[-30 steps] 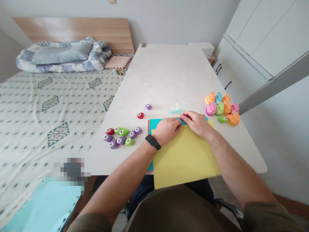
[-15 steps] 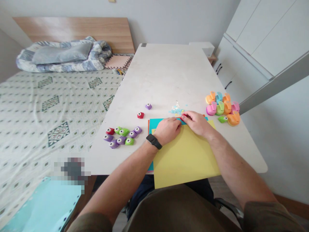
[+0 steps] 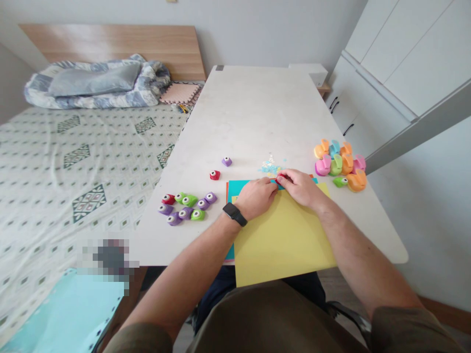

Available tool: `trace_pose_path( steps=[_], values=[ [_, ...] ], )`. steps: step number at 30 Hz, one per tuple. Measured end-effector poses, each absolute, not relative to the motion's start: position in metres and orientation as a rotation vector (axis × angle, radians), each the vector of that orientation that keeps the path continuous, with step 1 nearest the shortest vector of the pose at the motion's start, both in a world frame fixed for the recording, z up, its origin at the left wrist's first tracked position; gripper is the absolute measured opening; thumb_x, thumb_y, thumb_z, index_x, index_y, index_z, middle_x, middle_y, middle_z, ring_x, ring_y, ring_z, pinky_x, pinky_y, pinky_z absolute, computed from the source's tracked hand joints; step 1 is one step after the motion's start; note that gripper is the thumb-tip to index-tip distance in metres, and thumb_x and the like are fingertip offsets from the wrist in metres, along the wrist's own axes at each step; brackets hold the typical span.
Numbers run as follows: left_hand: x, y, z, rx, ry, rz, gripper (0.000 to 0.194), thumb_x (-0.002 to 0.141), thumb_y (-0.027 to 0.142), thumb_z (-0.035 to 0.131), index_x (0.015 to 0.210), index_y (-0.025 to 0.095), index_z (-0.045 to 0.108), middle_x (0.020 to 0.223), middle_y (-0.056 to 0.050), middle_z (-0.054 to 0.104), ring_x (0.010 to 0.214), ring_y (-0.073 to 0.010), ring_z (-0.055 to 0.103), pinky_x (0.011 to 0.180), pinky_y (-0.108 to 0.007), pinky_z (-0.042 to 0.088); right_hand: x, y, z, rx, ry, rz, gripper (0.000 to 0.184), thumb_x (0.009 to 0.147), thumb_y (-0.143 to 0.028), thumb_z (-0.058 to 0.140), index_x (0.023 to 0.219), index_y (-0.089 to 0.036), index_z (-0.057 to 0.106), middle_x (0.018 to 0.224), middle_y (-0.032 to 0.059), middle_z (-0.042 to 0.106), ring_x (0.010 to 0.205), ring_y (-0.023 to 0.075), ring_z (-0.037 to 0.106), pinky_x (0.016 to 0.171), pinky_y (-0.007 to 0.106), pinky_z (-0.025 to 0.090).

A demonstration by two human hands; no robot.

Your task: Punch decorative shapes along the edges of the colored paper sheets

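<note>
My right hand (image 3: 299,186) is closed around a small red craft punch (image 3: 281,178), mostly hidden by the fingers, at the far edge of a yellow paper sheet (image 3: 283,240). Close beside it, my left hand (image 3: 255,198) has its fingers curled over the same edge, gripping the yellow paper. Blue paper (image 3: 237,186) and other coloured sheets lie underneath. The near end of the yellow sheet hangs past the table edge. Just beyond my hands, small punched paper bits (image 3: 271,166) lie scattered in pale blue, white and yellow.
Several small punches (image 3: 184,213) in purple, green and red sit at the left. A red punch (image 3: 215,175) and a purple punch (image 3: 227,161) stand apart from them. Larger punches (image 3: 346,163) cluster at the right on the white table (image 3: 257,108). A bed (image 3: 121,147) adjoins the left.
Both hands stay in nearly the same place, with the red punch still in my right hand. The camera view shifts very slightly.
</note>
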State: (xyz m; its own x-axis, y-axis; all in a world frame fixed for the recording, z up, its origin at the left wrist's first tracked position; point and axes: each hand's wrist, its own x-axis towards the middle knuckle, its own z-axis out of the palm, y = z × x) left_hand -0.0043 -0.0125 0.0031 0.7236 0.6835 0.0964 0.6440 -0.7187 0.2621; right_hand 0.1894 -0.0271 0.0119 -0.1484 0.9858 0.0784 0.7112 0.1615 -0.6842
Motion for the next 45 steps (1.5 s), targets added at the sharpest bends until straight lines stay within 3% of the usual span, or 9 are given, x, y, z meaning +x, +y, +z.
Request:
trace_pose_path(
  steps=[21,27,33,45],
  values=[
    [-0.004,-0.01,0.0,2.676,1.011,0.35,0.024,0.101,0.024,0.047,0.099,0.019,0.071,0.099,-0.009,0.069,0.091,-0.022,0.068,0.083,-0.034,0.052,0.19,-0.027,0.011,-1.588,-1.941,0.694,0.025,0.101,-0.037,0.052,0.106,-0.02,0.07,0.103,0.0076,0.074,0.095,0.0229,0.066,0.085,0.033,0.048],
    [-0.009,-0.01,0.003,2.517,1.017,0.528,0.017,0.097,0.019,0.051,0.095,0.018,0.068,0.094,-0.007,0.068,0.086,-0.0188,0.065,0.08,-0.03,0.052,0.19,-0.027,0.011,-1.6,-1.927,0.695,0.024,0.1,-0.037,0.053,0.106,-0.021,0.07,0.104,0.0076,0.075,0.096,0.0231,0.066,0.086,0.033,0.048],
    [-0.015,0.006,0.004,2.319,1.238,0.763,0.019,0.097,0.024,0.053,0.097,0.017,0.071,0.094,-0.008,0.07,0.087,-0.0191,0.066,0.081,-0.031,0.053,0.189,-0.028,0.013,-1.593,-1.928,0.698,0.026,0.101,-0.039,0.053,0.103,-0.022,0.071,0.1,0.0067,0.074,0.094,0.023,0.066,0.083,0.033,0.048],
    [-0.018,0.022,-0.005,2.088,1.406,0.85,0.023,0.093,0.017,0.058,0.112,0.018,0.07,0.104,-0.007,0.079,0.098,-0.0201,0.073,0.09,-0.034,0.057,0.19,-0.027,0.009,-1.609,-1.923,0.691,0.029,0.101,-0.041,0.053,0.11,-0.021,0.072,0.107,0.0085,0.075,0.097,0.024,0.067,0.087,0.035,0.048]
  ],
)
